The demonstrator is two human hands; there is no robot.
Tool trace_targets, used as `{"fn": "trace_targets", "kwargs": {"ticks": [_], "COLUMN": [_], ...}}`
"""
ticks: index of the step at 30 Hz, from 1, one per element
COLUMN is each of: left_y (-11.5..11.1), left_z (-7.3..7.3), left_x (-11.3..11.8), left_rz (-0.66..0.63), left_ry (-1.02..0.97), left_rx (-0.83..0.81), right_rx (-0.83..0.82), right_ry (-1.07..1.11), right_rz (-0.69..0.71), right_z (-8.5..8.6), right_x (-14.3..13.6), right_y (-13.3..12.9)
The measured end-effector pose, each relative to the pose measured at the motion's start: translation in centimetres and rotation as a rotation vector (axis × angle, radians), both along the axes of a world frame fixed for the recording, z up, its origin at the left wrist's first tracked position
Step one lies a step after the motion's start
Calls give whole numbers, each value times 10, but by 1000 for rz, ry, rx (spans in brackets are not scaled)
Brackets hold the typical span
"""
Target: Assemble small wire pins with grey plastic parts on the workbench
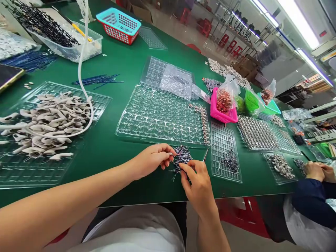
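My left hand [156, 158] is closed in a pinch at the left side of a pile of small dark parts with thin wire leads [183, 154]. What sits between its thumb and forefinger is too small to make out. On the pile's right side, the thumb and fingers of my right hand [197, 178] reach down to the wires. Slim metal tweezers [206, 154] stick out behind that hand, mostly hidden by it. Just beyond lies a clear plastic tray of small pockets [162, 117]; small beige parts [204, 122] fill its right-hand column.
On the left, a tray [103, 99] carries heaped beige curved shells [55, 122], crossed by a white cable [82, 70]. A pocketed tray with dark wired parts [225, 134] and a pink basket [223, 117] stand right. A co-worker's hands [319, 170] are at far right.
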State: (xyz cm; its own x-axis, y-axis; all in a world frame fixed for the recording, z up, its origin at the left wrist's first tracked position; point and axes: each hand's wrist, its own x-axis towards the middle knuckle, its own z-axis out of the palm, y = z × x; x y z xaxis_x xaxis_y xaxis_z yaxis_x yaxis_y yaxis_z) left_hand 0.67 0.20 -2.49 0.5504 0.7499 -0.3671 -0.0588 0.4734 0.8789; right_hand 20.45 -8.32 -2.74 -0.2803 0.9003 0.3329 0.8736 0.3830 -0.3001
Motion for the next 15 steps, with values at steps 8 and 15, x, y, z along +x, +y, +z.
{"fn": "trace_targets", "kwargs": {"ticks": [8, 15], "left_y": [0, -3], "left_z": [2, -1], "left_x": [-2, -6], "left_rz": [-42, -106], "left_ry": [15, 32], "left_rx": [-36, 110], "right_rx": [1, 1], "right_ry": [-47, 101], "right_rz": [13, 4], "right_z": [1, 0], "right_x": [1, 1], "right_y": [11, 6]}}
